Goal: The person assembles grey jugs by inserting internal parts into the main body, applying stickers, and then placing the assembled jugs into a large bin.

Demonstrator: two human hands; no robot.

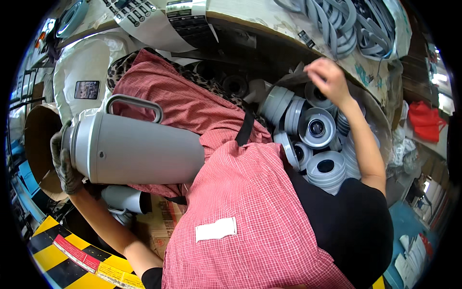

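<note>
Gripping (head view): gloved left hand (65, 161) cups the end of the grey jug (144, 149), sideways across the apron (260, 192)
Right hand (329, 82): curled above grey round parts (313, 140), can't tell if empty
Jug feel: probably light, stiff, slick; grab the handle (137, 101)

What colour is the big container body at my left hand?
The container is plain grey, best seen in the head view.

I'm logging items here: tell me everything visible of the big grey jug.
The jug looks like matte grey plastic, with a looped handle, a small round mark and a shinier stepped collar at its left end. It lies on its side, right end against the red checked apron. The gloved left hand cups the collar end.
</note>
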